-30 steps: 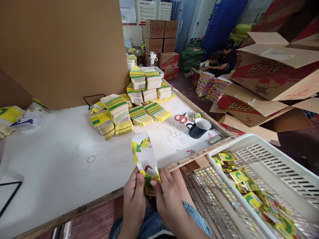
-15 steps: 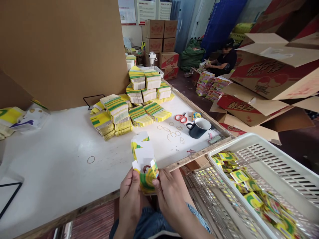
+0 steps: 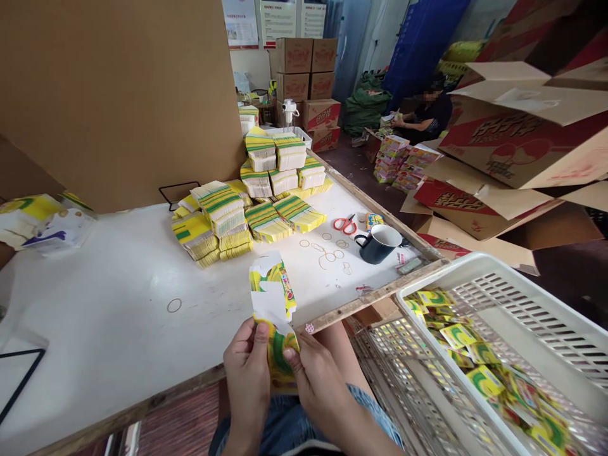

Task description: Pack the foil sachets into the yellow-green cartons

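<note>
Both my hands grip a small yellow-and-green carton [image 3: 281,354] over the table's front edge. My left hand [image 3: 249,358] pinches its left side, the thumb on the front face. On the right side, my right hand [image 3: 319,370] holds it with the thumb pressed near its middle. A white flap [image 3: 270,303] stands up from the carton's top. Just beyond it, another printed carton [image 3: 274,271] with a white tab rests on the white table [image 3: 123,342]. The carton's back is hidden from me.
Bundled flat cartons [image 3: 223,212] are stacked mid-table. Red-handled scissors [image 3: 345,225], rubber bands [image 3: 332,254] and a dark mug [image 3: 379,244] lie to the right. A white basket [image 3: 479,263] holds several yellow packets. Cardboard boxes [image 3: 522,139] and a seated person [image 3: 425,114] are beyond.
The carton's raised side tabs no longer show at its top, and its front is turned slightly. The hands have shifted a little; more of the carton behind shows.
</note>
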The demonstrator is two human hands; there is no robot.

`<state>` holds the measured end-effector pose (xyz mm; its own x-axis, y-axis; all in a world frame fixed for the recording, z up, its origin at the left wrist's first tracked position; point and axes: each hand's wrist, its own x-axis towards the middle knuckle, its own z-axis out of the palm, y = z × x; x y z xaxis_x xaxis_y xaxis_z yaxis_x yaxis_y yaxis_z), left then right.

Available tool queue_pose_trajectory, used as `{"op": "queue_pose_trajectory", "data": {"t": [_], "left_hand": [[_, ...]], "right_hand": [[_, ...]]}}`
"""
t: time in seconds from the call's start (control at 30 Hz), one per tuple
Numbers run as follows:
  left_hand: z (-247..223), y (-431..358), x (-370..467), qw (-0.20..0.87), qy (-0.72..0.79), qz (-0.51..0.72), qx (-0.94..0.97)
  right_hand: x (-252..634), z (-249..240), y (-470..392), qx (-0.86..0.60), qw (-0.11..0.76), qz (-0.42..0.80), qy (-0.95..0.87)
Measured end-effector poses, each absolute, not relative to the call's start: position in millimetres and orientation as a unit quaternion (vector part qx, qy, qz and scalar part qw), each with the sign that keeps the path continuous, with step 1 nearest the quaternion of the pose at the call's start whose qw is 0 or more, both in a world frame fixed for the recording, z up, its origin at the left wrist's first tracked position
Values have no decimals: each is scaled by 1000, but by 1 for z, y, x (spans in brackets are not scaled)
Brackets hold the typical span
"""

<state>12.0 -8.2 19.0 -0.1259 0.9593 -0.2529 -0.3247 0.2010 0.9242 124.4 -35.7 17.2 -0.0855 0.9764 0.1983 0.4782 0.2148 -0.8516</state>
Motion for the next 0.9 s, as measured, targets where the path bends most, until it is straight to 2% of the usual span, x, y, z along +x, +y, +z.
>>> {"op": "queue_pose_trajectory", "data": {"t": [0.2,0.3,0.47,0.67,0.8,0.9], "left_hand": [[19,-7,13,588,515,497,378],[18,-5,10,586,522,493,376],[27,-7,1,653,443,452,417],[45,-9,-13,695,405,388,451],[45,-11,-19,769,344,312,440],[40,-13,-16,784,323,313,428]], "right_hand": [[137,9,-30,-593,463,345,-561],[142,10,-30,-566,490,374,-547],[155,16,-31,-509,542,418,-522],[172,25,-29,-462,493,497,-544],[179,32,-28,-487,431,464,-602],[177,34,-26,-492,432,429,-623]]}}
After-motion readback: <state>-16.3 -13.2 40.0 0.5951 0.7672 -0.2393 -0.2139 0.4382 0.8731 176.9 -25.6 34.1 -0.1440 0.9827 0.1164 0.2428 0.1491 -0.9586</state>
